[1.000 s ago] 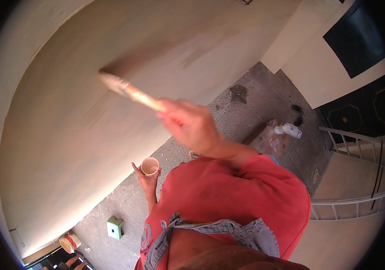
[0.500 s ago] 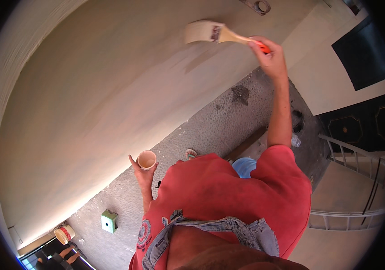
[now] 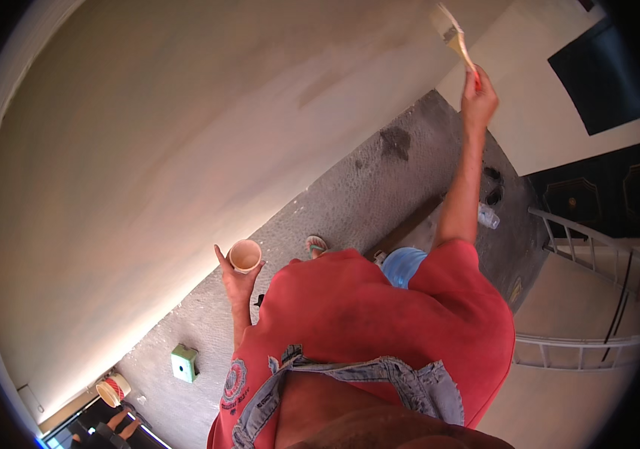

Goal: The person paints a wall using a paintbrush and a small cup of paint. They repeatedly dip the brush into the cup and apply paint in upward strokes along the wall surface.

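Note:
My right hand (image 3: 479, 102) is raised at the upper right, closed round the red end of a wide paintbrush (image 3: 456, 37). The brush points up and to the left, seen nearly edge-on, its pale bristles near the top of the view against the wall. Low by my left side, my left hand (image 3: 238, 278) grips a small paint cup (image 3: 246, 256) from beneath, thumb and fingers round its sides. The inside of the cup looks pale pinkish. A large beige wall (image 3: 163, 165) with faint darker streaks fills the left and upper part.
A grey textured floor (image 3: 350, 187) runs along the wall. On it are a green stool (image 3: 184, 363), a light bucket with red stripes (image 3: 113, 389), a blue water jug (image 3: 404, 266) and a clear plastic bottle (image 3: 488, 216). A metal ladder (image 3: 582, 342) lies at the right, near a black door (image 3: 582, 202).
My right hand has moved right with the paintbrush, which has turned from lying sideways to pointing upward. The left hand and cup have hardly moved.

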`<action>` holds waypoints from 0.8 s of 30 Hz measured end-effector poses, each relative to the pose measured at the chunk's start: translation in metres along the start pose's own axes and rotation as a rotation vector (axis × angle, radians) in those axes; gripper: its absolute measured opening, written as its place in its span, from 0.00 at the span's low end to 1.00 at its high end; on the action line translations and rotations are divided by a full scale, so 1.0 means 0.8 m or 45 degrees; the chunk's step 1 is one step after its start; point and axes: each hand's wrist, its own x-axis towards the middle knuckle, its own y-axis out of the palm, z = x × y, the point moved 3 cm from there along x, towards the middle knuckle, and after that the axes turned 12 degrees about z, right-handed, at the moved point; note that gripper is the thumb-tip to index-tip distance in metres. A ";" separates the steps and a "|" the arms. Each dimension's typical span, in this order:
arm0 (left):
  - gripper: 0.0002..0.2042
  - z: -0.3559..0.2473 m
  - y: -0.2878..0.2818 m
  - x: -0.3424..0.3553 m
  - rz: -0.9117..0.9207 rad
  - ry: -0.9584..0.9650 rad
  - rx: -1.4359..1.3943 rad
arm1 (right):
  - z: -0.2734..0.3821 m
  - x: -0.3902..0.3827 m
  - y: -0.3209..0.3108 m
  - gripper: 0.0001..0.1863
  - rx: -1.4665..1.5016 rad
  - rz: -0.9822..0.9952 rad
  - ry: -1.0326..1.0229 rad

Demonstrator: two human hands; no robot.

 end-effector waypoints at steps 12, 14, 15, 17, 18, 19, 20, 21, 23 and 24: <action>0.67 0.067 -0.089 -0.034 0.095 0.086 -0.015 | 0.229 -0.206 0.115 0.13 -0.016 0.106 -0.044; 0.67 0.088 -0.113 -0.046 0.129 0.109 0.026 | 0.281 -0.256 0.121 0.13 0.055 0.131 -0.067; 0.67 0.098 -0.126 -0.052 0.143 0.082 0.062 | 0.308 -0.281 0.120 0.13 0.073 0.161 -0.071; 0.67 0.114 -0.151 -0.060 0.143 0.169 0.063 | 0.359 -0.329 0.117 0.13 0.104 0.236 -0.097; 0.67 0.122 -0.162 -0.064 0.146 0.210 0.063 | 0.381 -0.351 0.117 0.14 0.141 0.251 -0.102; 0.67 0.132 -0.172 -0.067 0.144 0.199 0.057 | 0.401 -0.373 0.115 0.14 0.173 0.275 -0.109; 0.67 0.138 -0.180 -0.071 0.144 0.200 0.059 | 0.419 -0.391 0.114 0.15 0.204 0.290 -0.117; 0.67 0.144 -0.188 -0.076 0.146 0.202 0.061 | 0.436 -0.410 0.113 0.15 0.218 0.304 -0.151; 0.67 0.152 -0.202 -0.081 0.152 0.178 0.084 | 0.471 -0.441 0.112 0.16 0.235 0.311 -0.213; 0.67 0.155 -0.209 -0.084 0.152 0.183 0.069 | 0.488 -0.457 0.111 0.16 0.294 0.341 -0.256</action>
